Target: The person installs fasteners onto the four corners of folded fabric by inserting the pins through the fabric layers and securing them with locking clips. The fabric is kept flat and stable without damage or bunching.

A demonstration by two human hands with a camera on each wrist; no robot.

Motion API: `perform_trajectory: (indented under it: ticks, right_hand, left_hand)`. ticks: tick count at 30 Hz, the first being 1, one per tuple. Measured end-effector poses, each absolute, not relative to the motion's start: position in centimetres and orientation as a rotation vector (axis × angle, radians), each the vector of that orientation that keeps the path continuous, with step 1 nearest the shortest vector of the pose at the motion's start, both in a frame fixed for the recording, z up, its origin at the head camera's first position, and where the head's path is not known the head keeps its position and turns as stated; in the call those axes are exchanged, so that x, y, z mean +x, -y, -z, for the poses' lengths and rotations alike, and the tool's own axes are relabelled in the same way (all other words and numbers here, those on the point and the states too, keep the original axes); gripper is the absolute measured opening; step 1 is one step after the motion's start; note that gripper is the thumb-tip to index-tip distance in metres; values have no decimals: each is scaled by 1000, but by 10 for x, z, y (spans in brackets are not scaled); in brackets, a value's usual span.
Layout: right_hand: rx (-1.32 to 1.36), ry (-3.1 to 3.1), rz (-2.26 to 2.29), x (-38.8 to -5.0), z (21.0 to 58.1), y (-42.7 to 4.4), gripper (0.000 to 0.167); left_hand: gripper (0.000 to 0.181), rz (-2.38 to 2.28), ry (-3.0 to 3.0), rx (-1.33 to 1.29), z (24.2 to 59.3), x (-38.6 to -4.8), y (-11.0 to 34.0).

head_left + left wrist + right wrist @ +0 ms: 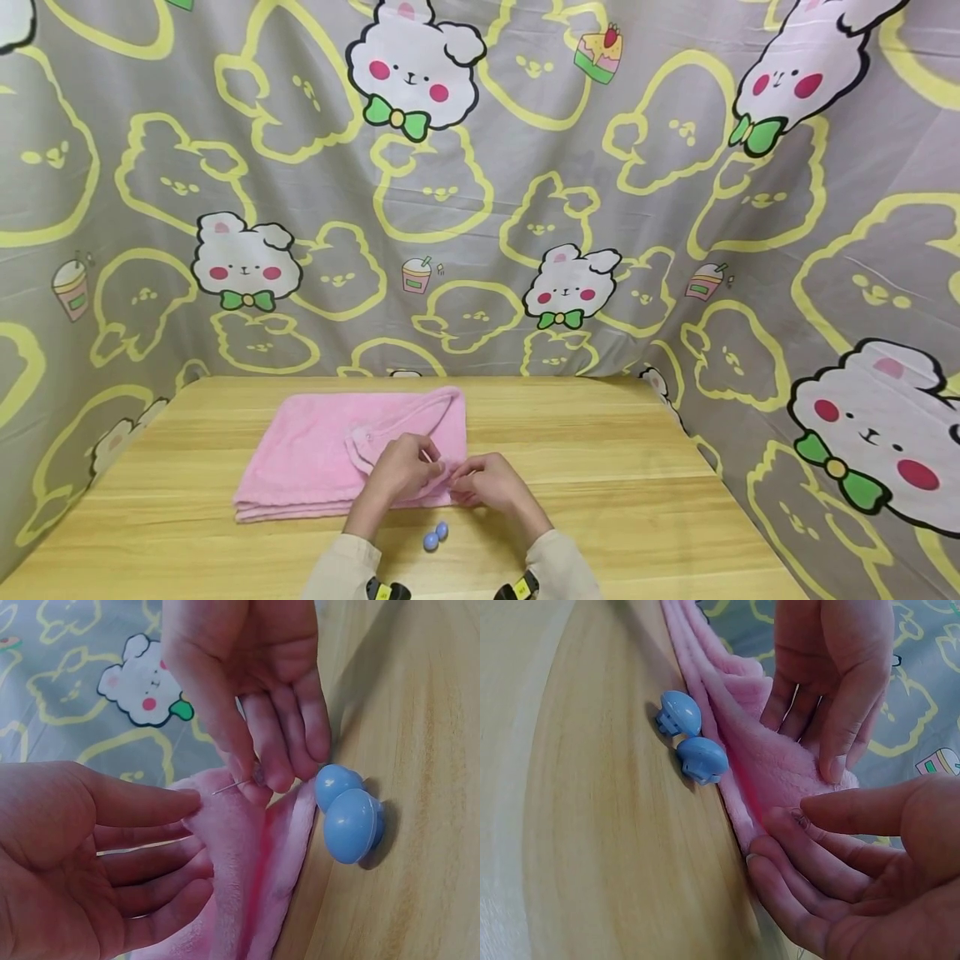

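Note:
A folded pink plush cloth [315, 442] lies on the table, one corner lifted between the two hands. My left hand [405, 468] pinches that raised corner between thumb and fingers. Close to its right, my right hand [493, 485] pinches the small head of a thin metal pin [231, 787] between thumb and index finger. In the left wrist view the pin's shaft lies against the pink corner, pointing at the left thumb; whether it pierces the fabric I cannot tell. Two blue dome-topped plastic pieces [351, 825] sit on the wood beside the cloth's near edge.
The wooden table [600, 500] extends around the cloth on all sides. A grey curtain [480, 183] with cartoon bears hangs behind the table and along both sides. A pink strap-like loop [420, 417] lies on top of the cloth.

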State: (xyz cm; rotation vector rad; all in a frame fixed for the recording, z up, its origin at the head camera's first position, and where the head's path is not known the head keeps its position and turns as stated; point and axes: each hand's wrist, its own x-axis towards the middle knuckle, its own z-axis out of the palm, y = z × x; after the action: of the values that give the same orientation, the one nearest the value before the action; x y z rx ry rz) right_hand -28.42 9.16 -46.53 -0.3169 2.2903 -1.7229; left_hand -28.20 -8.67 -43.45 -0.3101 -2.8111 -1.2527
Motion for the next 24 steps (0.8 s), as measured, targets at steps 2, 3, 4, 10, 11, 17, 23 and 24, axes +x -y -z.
perform_trajectory:
  ticks: [2,3,4,10,11,17,23,24]
  right_hand:
    - [-311,-2282,1724,-284,466,-92,15]
    - [-308,-2278,1724,-284,466,-92,14]
    - [-305,-2275,1725,-284,466,-92,14]
    - [-300,-2275,1716,-285,466,-92,14]
    - [-304,-2278,1715,-285,466,-92,14]
    - [-309,-2292,1702,-285,466,-92,15]
    - [-300,-2287,1708,-284,467,-92,14]
    - [-301,-2285,1710,-284,467,-92,14]
  left_hand:
    - [9,1254,2817,-312,435,-282,87]
    - [9,1255,2818,-315,435,-282,87]
    - [9,1257,2818,-317,435,-282,87]
    - [9,1267,2819,-327,434,-282,86]
    - [9,1268,2819,-330,434,-282,86]
    - [8,1278,2822,-362,433,-281,86]
    - [23,1234,2808,-404,435,-281,87]
    - [25,1242,2806,-401,436,-281,87]
